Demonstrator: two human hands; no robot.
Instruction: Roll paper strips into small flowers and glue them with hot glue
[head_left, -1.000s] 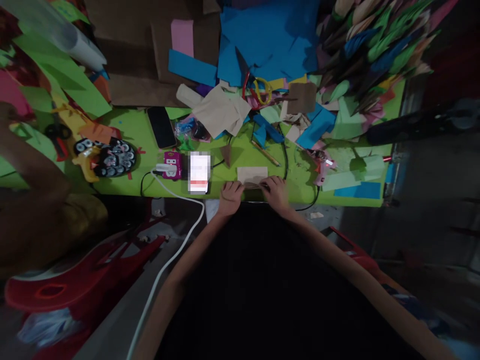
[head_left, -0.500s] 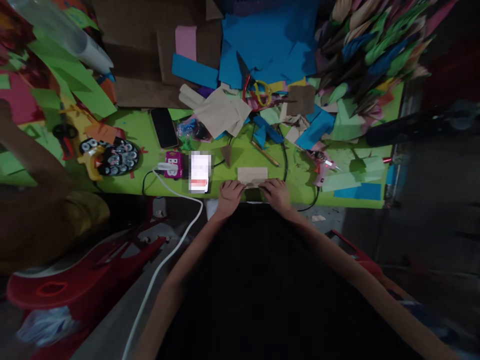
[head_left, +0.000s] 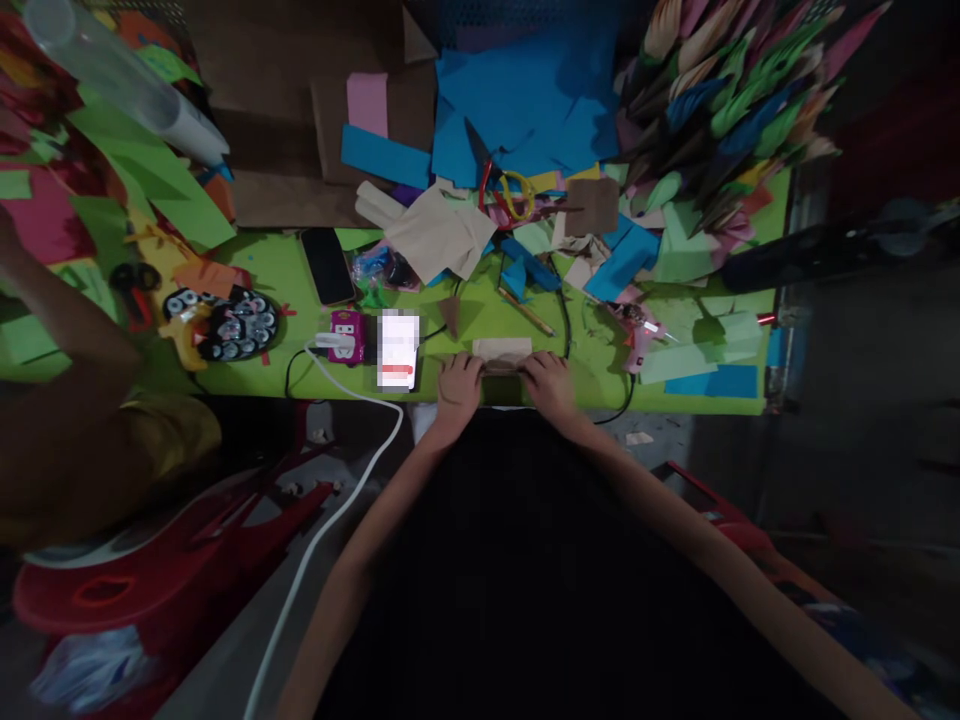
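Note:
A small beige piece of paper (head_left: 502, 350) lies at the front edge of the green table, its near edge rolled or folded up. My left hand (head_left: 459, 385) pinches its left end, fingers curled over the edge. At the right end, my right hand (head_left: 550, 382) grips the same paper in a like way. Just left of my left hand is a lit phone (head_left: 397, 350) with a blurred screen. Beyond the paper are a pencil (head_left: 528, 311) and a small brown paper cone (head_left: 451, 315).
A pink glue gun (head_left: 638, 345) rests to the right, its black cord hanging off the edge. Scissors (head_left: 516, 193) lie among paper scraps. Left are a dark phone (head_left: 327, 266), a purple power adapter (head_left: 346, 338) with a white cable, and another person's arm (head_left: 67, 310). Paper cones (head_left: 735, 110) are piled back right.
The beige paper now looks shorter from front to back, its near edge turned further up by both hands. The camera view has shifted slightly.

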